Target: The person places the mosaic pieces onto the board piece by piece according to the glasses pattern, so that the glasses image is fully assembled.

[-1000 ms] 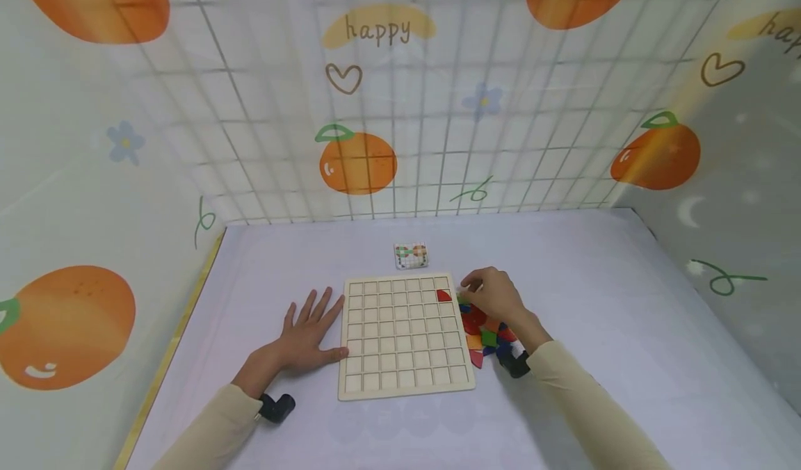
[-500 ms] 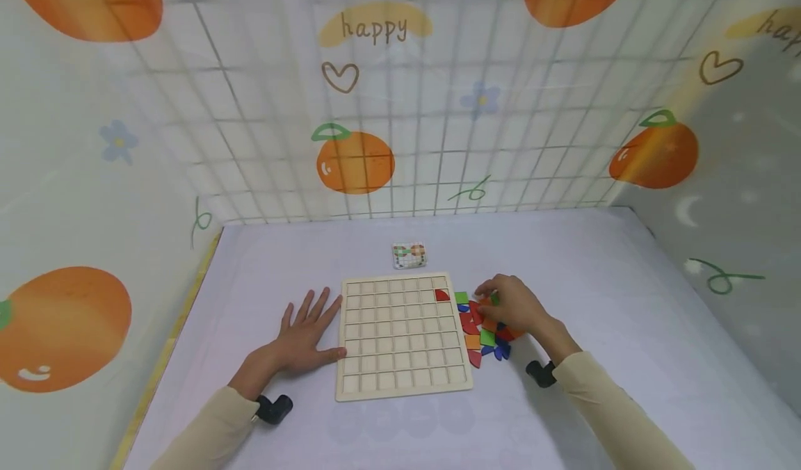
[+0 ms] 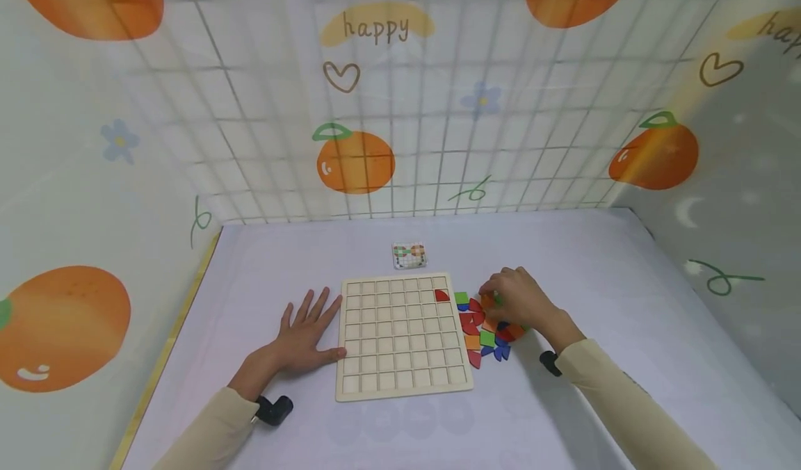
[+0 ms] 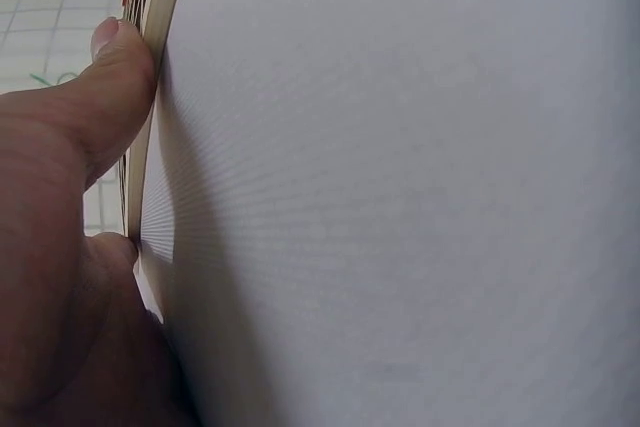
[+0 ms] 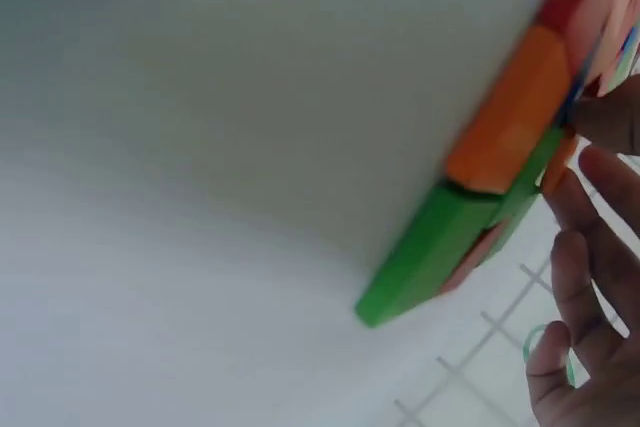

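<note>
A wooden grid board (image 3: 400, 395) lies flat on the table, with one red quarter-circle piece (image 3: 442, 295) in a cell near its top right corner. My left hand (image 3: 303, 339) is spread on the table at the board's left side. Its thumb (image 4: 125, 72) touches the board's edge. Over the heap of coloured pieces right of the board, my right hand (image 3: 518, 300) pinches an orange piece (image 5: 561, 163) between thumb and finger. Part of the heap is hidden beneath that hand. Green pieces (image 5: 425, 252) and another orange piece (image 5: 515, 112) lie close by.
A small pattern card (image 3: 409, 255) lies behind the board. Loose red, orange, green and blue pieces, among them a light green square (image 3: 487, 338), lie along the board's right edge. A patterned cloth wall (image 3: 425, 143) stands behind the table.
My right hand has moved right, away from the board's top right corner, onto the heap, and its fingers have closed on an orange piece. The left hand stays in place.
</note>
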The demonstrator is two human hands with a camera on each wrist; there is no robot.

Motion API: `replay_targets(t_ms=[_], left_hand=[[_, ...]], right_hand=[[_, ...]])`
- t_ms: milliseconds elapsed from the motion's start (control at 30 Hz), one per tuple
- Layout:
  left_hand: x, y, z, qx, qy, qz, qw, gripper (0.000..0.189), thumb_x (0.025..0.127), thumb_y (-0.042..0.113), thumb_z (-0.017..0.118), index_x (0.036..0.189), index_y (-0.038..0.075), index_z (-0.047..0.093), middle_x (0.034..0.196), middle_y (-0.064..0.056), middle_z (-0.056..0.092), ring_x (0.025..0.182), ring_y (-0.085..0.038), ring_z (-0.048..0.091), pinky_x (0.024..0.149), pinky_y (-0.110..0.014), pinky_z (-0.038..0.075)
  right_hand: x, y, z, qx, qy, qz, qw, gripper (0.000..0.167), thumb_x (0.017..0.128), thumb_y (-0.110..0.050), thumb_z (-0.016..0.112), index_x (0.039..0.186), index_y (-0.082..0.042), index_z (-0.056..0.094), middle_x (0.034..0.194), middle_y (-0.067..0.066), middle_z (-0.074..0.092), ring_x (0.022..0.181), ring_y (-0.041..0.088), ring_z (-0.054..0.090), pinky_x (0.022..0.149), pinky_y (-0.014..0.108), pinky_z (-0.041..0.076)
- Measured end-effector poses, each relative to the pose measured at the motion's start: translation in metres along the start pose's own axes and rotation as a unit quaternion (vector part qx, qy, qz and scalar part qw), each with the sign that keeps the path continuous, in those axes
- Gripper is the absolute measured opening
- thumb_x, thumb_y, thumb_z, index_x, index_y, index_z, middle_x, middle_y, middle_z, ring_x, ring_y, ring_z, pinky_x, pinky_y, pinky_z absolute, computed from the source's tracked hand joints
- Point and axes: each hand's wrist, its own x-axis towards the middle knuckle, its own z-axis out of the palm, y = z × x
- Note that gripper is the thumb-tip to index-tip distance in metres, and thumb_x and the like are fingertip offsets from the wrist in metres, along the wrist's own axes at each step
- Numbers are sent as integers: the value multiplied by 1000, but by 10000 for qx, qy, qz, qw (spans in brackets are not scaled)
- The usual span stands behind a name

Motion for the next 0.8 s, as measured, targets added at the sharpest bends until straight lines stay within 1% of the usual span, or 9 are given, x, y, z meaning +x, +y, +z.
replay_targets(t_ms=[100,200,267,367,433,533,633,800], left_hand=[[0,-2,2,10,-9,5,10000,100,85,68,59,158,11,21,162,-19,9,147,-43,0,109,-68,0],[1,-4,3,63,-12,17,10000,101,84,70,57,158,12,20,163,-18,8,147,-43,0,110,-68,0],[1,-4,3,68,7,33,10000,101,84,71,56,158,13,20,163,-18,8,147,-42,0,110,-68,0],[1,-5,2,61,14,46,10000,101,84,72,55,158,13,19,163,-17,8,147,-42,-1,110,-68,-1],[1,-6,3,32,32,69,10000,101,84,72,55,158,13,20,163,-18,8,147,-42,-1,110,-68,-1],[1,-7,3,-58,46,101,9999,100,85,70,56,158,12,20,163,-19,8,147,-43,-1,109,-68,-2],[0,-6,3,-153,47,107,9998,100,85,69,57,158,11,20,162,-19,8,147,-43,-2,109,-68,-3],[0,-7,4,-224,82,108,9997,100,85,70,58,158,11,21,162,-20,9,147,-43,-2,109,-69,-3]], right_hand=[[12,-3,-1,-85,28,-124,9999,29,73,-29,88,97,-16,79,90,-6,70,86,18,55,77,39,43],[27,-14,-3,-38,72,-243,9997,28,74,-29,86,99,-17,79,93,-6,71,88,18,56,80,39,44],[36,-25,-3,2,120,-422,9990,27,76,-29,85,99,-16,79,94,-5,72,88,17,57,79,39,44],[49,-41,2,12,200,-829,9964,24,77,-27,84,98,-17,79,95,-5,72,87,17,58,78,38,44],[56,-51,7,19,184,-1086,9939,21,78,-26,83,97,-17,79,94,-5,71,86,16,57,77,37,43],[62,-63,12,60,152,-1360,9906,19,78,-23,83,96,-18,78,93,-6,69,82,14,54,76,37,42],[65,-70,15,139,135,-1496,9886,14,80,-21,82,92,-18,78,91,-6,69,78,13,52,73,36,41],[64,-71,16,131,43,-1560,9877,3,84,-18,80,86,-18,78,90,-7,69,81,12,60,70,35,42]])
